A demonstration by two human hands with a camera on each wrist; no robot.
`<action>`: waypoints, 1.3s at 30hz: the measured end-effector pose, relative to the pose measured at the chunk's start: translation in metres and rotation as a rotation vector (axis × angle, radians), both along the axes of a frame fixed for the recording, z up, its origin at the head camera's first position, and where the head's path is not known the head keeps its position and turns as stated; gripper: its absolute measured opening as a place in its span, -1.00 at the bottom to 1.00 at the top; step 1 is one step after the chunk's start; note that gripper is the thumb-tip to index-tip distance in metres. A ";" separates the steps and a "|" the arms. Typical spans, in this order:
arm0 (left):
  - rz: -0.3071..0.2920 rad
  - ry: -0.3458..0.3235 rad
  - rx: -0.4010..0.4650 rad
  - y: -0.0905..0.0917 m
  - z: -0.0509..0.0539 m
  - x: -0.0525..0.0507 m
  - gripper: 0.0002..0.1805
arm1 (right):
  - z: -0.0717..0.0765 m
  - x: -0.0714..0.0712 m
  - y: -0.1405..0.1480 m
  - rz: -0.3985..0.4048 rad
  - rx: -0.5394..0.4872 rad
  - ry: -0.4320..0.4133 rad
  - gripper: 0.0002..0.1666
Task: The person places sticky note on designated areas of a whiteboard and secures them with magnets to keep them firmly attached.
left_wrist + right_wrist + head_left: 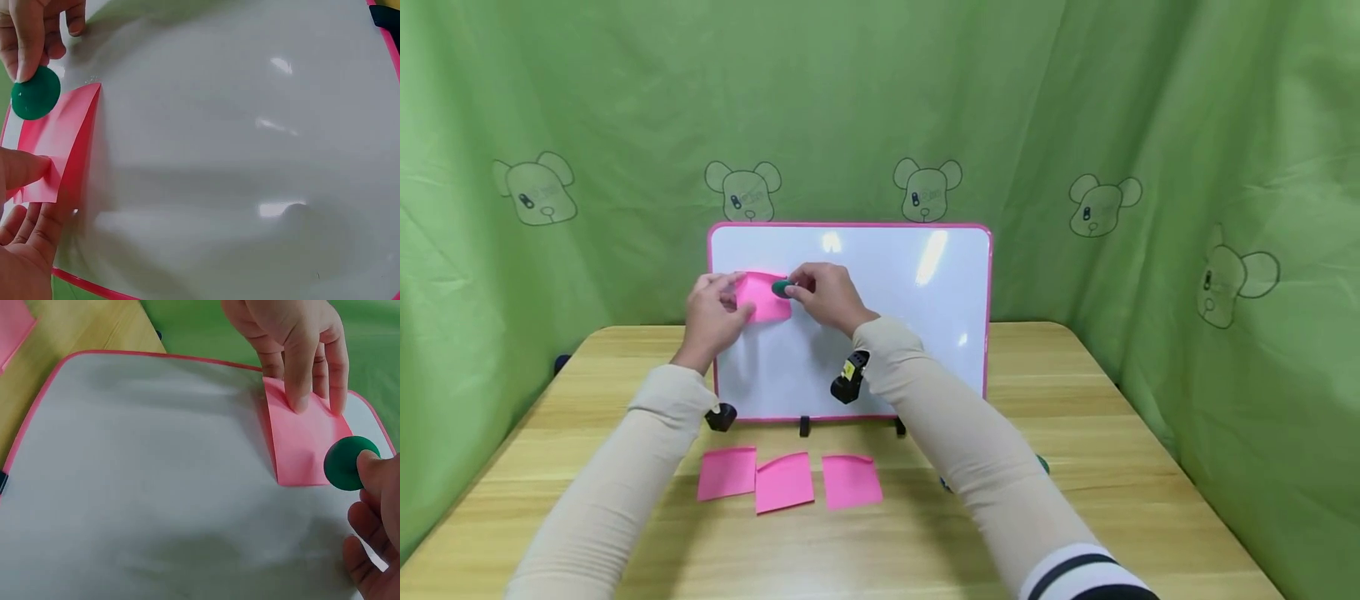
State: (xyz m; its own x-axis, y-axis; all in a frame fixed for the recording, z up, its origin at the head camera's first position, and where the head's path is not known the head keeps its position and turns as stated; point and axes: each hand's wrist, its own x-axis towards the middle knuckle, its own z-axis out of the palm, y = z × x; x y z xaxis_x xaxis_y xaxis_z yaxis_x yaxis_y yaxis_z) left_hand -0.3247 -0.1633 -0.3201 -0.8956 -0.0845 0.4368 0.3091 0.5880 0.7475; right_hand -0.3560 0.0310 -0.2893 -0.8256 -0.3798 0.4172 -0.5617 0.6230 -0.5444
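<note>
Okay, whiteboard (940, 308), pink rim, stands on the wooden counter (1075, 417). Pink note (760, 305) at the whiteboard's upper left. Left hand (711, 315): grip pinching the note by its left side, thumb in front, fingers behind. Right hand (831, 293): grip pinching a green disc (781, 289) between thumb and fingers, over the note's upper right corner (can't tell if disc and note touch). Three loose notes (852, 482), also pink, lie side by side on the counter in front of the whiteboard. Right sleeve (970, 446) crosses before the whiteboard's lower right, partly hiding a small green thing (1042, 463). Green curtain (842, 92) with mouse-like heads hangs behind the whiteboard.
</note>
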 end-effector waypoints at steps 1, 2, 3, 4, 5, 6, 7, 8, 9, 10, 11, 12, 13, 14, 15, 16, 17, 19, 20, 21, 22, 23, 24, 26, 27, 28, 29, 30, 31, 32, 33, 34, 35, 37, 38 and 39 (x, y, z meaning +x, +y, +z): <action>0.001 0.000 -0.003 0.000 0.000 0.000 -0.39 | 0.001 0.000 -0.002 -0.006 -0.002 -0.002 -0.80; 0.002 0.001 -0.005 0.000 0.000 0.000 -0.39 | 0.001 0.001 -0.003 -0.014 -0.002 -0.004 -0.79; 0.001 0.003 -0.008 0.000 0.001 0.000 -0.39 | 0.001 0.000 -0.005 -0.021 -0.002 -0.005 -0.78; 0.001 0.004 -0.010 0.001 0.001 0.000 -0.39 | 0.002 0.000 -0.006 -0.027 0.000 -0.004 -0.78; 0.000 0.005 -0.009 0.001 0.002 0.000 -0.39 | 0.002 0.000 -0.008 -0.032 0.000 -0.004 -0.77; 0.000 0.005 -0.009 0.001 0.002 0.001 -0.39 | 0.002 0.000 -0.010 -0.036 0.002 0.000 -0.77; 0.000 0.005 -0.007 0.001 0.002 0.001 -0.39 | 0.002 0.001 -0.011 -0.039 0.005 0.005 -0.77; -0.001 0.005 -0.007 0.001 0.003 0.001 -0.39 | 0.003 0.001 -0.013 -0.044 0.004 0.009 -0.77; -0.002 0.004 -0.005 0.001 0.003 0.001 -0.39 | 0.003 0.001 -0.014 -0.048 0.000 0.012 -0.77; -0.003 0.003 -0.003 0.001 0.003 0.001 -0.39 | 0.004 0.001 -0.015 -0.052 -0.007 0.016 -0.78; -0.004 0.002 -0.003 0.001 0.003 0.001 -0.39 | 0.004 0.001 -0.016 -0.059 -0.016 0.014 -0.78; -0.004 0.001 -0.004 0.001 0.003 0.001 -0.39 | 0.005 0.001 -0.017 -0.065 -0.030 0.013 -0.78; -0.006 -0.001 -0.005 0.001 0.004 0.001 -0.39 | 0.006 0.001 -0.018 -0.073 -0.044 0.008 -0.78; -0.007 -0.002 -0.007 0.001 0.004 0.001 -0.39 | 0.007 0.001 -0.019 -0.082 -0.058 0.004 -0.79; -0.007 -0.004 -0.008 0.001 0.004 0.001 -0.39 | 0.008 0.001 -0.020 -0.090 -0.069 0.001 -0.79; -0.006 -0.005 -0.011 0.001 0.004 0.001 -0.39 | 0.008 0.001 -0.021 -0.098 -0.080 -0.002 -0.79; -0.006 -0.006 -0.014 0.001 0.004 0.001 -0.39 | 0.009 0.001 -0.022 -0.106 -0.088 -0.005 -0.79; -0.007 -0.005 -0.018 0.001 0.004 0.001 -0.39 | 0.010 0.001 -0.023 -0.121 -0.090 -0.009 -0.80; -0.007 -0.004 -0.019 0.001 0.005 0.001 -0.40 | 0.011 0.000 -0.024 -0.130 -0.088 -0.010 -0.80; -0.009 -0.003 -0.019 0.001 0.005 0.000 -0.40 | 0.011 0.000 -0.024 -0.135 -0.083 -0.013 -0.80; -0.011 -0.002 -0.018 0.001 0.005 0.000 -0.40 | 0.011 -0.001 -0.024 -0.141 -0.079 -0.018 -0.80; -0.010 -0.004 -0.018 0.002 0.005 0.000 -0.41 | 0.011 -0.001 -0.024 -0.148 -0.075 -0.020 -0.80; -0.012 -0.007 -0.015 0.002 0.005 0.000 -0.41 | 0.011 -0.002 -0.024 -0.155 -0.071 -0.021 -0.80; -0.013 -0.013 -0.010 0.001 0.006 0.000 -0.41 | 0.012 -0.003 -0.025 -0.164 -0.061 -0.020 -0.80; -0.013 -0.016 -0.010 0.001 0.006 0.000 -0.41 | 0.012 -0.003 -0.025 -0.169 -0.057 -0.018 -0.79; -0.011 -0.018 -0.009 0.001 0.006 0.000 -0.41 | 0.012 -0.003 -0.025 -0.174 -0.055 -0.017 -0.79; -0.010 -0.021 -0.009 0.001 0.006 0.000 -0.41 | 0.013 -0.004 -0.026 -0.180 -0.051 -0.015 -0.79; -0.009 -0.023 -0.009 0.001 0.007 0.000 -0.40 | 0.013 -0.004 -0.026 -0.186 -0.048 -0.015 -0.79; -0.008 -0.023 -0.010 0.001 0.007 0.001 -0.40 | 0.013 -0.003 -0.027 -0.191 -0.045 -0.017 -0.79; -0.007 -0.023 -0.011 0.001 0.007 0.001 -0.40 | 0.013 -0.003 -0.027 -0.198 -0.045 -0.017 -0.78; -0.005 -0.022 -0.012 0.001 0.007 0.001 -0.40 | 0.014 -0.003 -0.027 -0.206 -0.044 -0.020 -0.78; -0.002 -0.020 -0.015 0.001 0.007 0.001 -0.41 | 0.014 -0.002 -0.028 -0.214 -0.044 -0.024 -0.78; 0.000 -0.020 -0.016 0.001 0.007 0.001 -0.41 | 0.014 -0.002 -0.028 -0.224 -0.045 -0.024 -0.78; 0.004 -0.015 -0.019 0.002 0.007 0.001 -0.41 | 0.013 -0.001 -0.029 -0.240 -0.044 -0.026 -0.78; 0.008 -0.013 -0.021 0.002 0.007 0.002 -0.41 | 0.013 -0.001 -0.029 -0.248 -0.042 -0.025 -0.78; 0.011 -0.009 -0.024 0.002 0.007 0.002 -0.42 | 0.012 -0.001 -0.029 -0.253 -0.040 -0.025 -0.78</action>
